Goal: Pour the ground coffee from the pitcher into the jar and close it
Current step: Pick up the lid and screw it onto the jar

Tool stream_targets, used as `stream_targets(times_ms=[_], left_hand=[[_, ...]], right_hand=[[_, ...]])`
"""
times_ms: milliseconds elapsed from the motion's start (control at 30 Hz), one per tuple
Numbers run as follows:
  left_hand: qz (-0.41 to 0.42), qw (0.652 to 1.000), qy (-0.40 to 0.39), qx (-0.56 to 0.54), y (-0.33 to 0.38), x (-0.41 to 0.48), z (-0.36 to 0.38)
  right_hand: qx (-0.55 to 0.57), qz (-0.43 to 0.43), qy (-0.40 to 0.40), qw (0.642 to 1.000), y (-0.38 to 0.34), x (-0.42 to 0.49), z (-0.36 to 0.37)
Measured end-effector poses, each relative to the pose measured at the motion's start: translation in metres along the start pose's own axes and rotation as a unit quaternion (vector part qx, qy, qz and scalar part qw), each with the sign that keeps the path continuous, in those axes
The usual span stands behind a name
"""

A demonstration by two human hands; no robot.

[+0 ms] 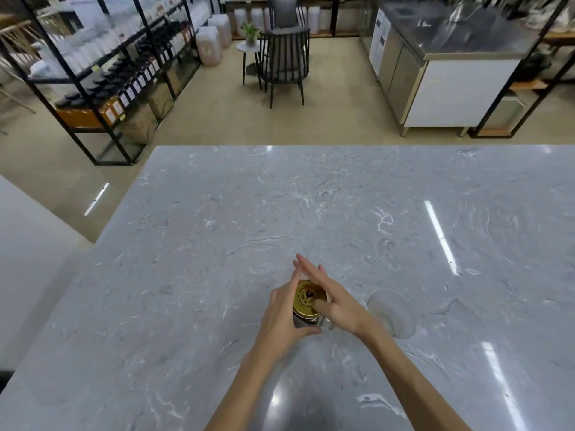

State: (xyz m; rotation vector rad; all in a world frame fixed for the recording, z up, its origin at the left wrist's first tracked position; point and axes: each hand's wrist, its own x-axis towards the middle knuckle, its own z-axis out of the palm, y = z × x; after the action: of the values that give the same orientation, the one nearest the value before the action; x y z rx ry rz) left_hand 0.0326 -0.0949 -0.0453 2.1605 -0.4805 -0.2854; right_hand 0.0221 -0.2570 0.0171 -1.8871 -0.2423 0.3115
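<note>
Jar (306,320) stands at six o'clock on the surface (217,244), lid (308,295) on top. My left hand (280,309) clasps its side, thumb curled round. My right hand (336,301) lies spread, straight-fingered, across the lid. An uneven twist could seat the lid crooked, or skid the jar on slick stone.

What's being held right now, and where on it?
The left hand grips the jar round its glass body, thumb across the near side. The right hand lies on the gold lid, fingers straight, not gripping.
</note>
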Motion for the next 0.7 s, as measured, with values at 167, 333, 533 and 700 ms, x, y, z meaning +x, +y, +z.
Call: stream_targets(times_ms=[167,333,533,700], left_hand=[[0.019,0.995,0.075,0.056,-0.005,0.002,0.013],[0.018,0.993,0.106,0.045,-0.003,0.002,0.019],[-0.068,0.985,0.157,0.021,0.009,0.008,0.019],[-0.084,0.983,0.159,0.026,0.001,0.035,0.001]], right_hand=[[-0.244,0.067,0.198,0.947,0.031,-0.052,-0.031],[-0.335,0.221,0.171,0.9,0.062,-0.11,-0.043],[-0.342,0.136,0.243,0.898,0.066,-0.089,-0.034],[-0.371,0.134,0.173,0.903,0.069,-0.044,-0.063]])
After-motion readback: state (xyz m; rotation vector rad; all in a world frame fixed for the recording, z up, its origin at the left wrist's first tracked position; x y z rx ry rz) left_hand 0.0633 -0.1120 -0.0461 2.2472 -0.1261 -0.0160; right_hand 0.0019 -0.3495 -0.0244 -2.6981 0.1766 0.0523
